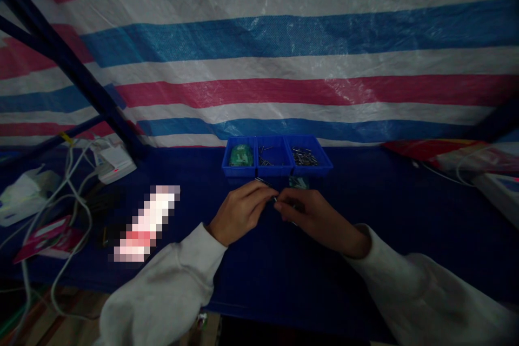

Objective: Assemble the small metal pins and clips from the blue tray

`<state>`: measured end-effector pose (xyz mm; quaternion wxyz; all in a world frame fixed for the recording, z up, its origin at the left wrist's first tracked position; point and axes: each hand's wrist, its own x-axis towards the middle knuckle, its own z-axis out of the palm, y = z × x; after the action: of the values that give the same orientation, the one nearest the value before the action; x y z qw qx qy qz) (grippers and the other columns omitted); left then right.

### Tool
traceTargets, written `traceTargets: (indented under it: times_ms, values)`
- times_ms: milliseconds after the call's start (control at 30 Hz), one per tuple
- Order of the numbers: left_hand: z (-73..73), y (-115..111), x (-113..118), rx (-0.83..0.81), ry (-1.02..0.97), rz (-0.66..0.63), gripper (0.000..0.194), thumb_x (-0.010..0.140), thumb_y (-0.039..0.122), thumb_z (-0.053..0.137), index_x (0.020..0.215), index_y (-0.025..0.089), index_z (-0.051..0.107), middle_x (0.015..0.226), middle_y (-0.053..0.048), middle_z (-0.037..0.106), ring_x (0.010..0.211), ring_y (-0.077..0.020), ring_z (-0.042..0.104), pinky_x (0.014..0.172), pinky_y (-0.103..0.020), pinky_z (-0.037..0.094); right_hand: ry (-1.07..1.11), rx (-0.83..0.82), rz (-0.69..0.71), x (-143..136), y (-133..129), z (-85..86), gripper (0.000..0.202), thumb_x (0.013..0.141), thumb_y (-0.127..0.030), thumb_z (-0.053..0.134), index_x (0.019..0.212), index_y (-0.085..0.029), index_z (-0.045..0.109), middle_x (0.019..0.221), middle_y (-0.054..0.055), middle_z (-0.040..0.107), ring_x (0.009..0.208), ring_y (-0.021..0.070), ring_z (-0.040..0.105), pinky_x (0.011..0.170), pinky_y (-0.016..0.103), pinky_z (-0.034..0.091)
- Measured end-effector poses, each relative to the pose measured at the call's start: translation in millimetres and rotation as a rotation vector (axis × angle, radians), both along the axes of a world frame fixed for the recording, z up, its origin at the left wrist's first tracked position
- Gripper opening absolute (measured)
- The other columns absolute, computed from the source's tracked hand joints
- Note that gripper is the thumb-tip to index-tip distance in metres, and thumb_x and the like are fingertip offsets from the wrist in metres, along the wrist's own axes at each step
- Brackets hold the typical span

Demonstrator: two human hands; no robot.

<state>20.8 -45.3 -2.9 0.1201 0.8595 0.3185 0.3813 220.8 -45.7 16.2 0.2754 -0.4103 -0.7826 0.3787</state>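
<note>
My left hand [235, 213] and right hand [311, 213] meet over the desk [259, 273], fingertips close together. The fingers of both are closed in a pinch around a small metal part [274, 199], which shows only as a glint between them. A slim dark piece [261, 180] pokes out beyond my left fingers; whether it belongs to that same part I cannot tell.

I take the step in hand to be fitting or adjusting small pieces by touch, since both sets of fingers work at one spot. The next move, as I judge it, calls for a steady left pinch while the right fingers do the fine work, light enough that nothing slips.

Just beyond my right fingers lies a green packet [299, 182]. Farther ahead of both hands stands the blue tray [274, 172]: a green bag [241, 156] in its left compartment, a few thin pins [265, 161] in the middle, many metal pieces [304, 157] in the right one, within easy reach of my right fingers.
</note>
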Motion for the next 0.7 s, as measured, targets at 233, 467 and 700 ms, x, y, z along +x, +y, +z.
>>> traceTargets:
  times_ms: [233, 467, 700]
  values:
    - [-3.4, 0.3, -1.3, 0.038, 0.069, 0.077, 0.014, 0.096, 0.019, 0.054, 0.103, 0.015, 0.065, 0.094, -0.006, 0.067, 0.085, -0.0158, 0.065, 0.078, -0.029, 0.054, 0.081, -0.015, 0.027, 0.2, -0.2, 3.6, 0.030, 0.095, -0.039, 0.052, 0.076, -0.017, 0.061, 0.065, -0.001, 0.060, 0.059, 0.0115, 0.054, 0.056, 0.024, 0.040]
    - [-1.9, 0.7, 2.8, -0.019, -0.060, -0.026, 0.017, 0.095, 0.020, 0.056, 0.106, 0.017, 0.069, 0.099, -0.006, 0.071, 0.091, -0.0153, 0.065, 0.084, -0.029, 0.053, 0.049, 0.175, -0.099, 6.0, 9.8, -1.7, 0.015, 0.090, -0.023, 0.057, 0.104, -0.019, 0.063, 0.084, 0.000, 0.069, 0.073, 0.0135, 0.064, 0.065, 0.025, 0.045]
    - [-3.4, 2.8, 2.9, -0.014, -0.130, -0.080, 0.021, 0.092, 0.018, 0.061, 0.109, 0.023, 0.072, 0.091, -0.003, 0.073, 0.084, -0.0155, 0.062, 0.076, -0.030, 0.051, 0.016, 0.125, 0.091, 15.7, 19.7, -3.3, 0.011, 0.087, -0.025, 0.064, 0.092, -0.021, 0.073, 0.090, 0.001, 0.072, 0.082, 0.0157, 0.065, 0.073, 0.027, 0.046]
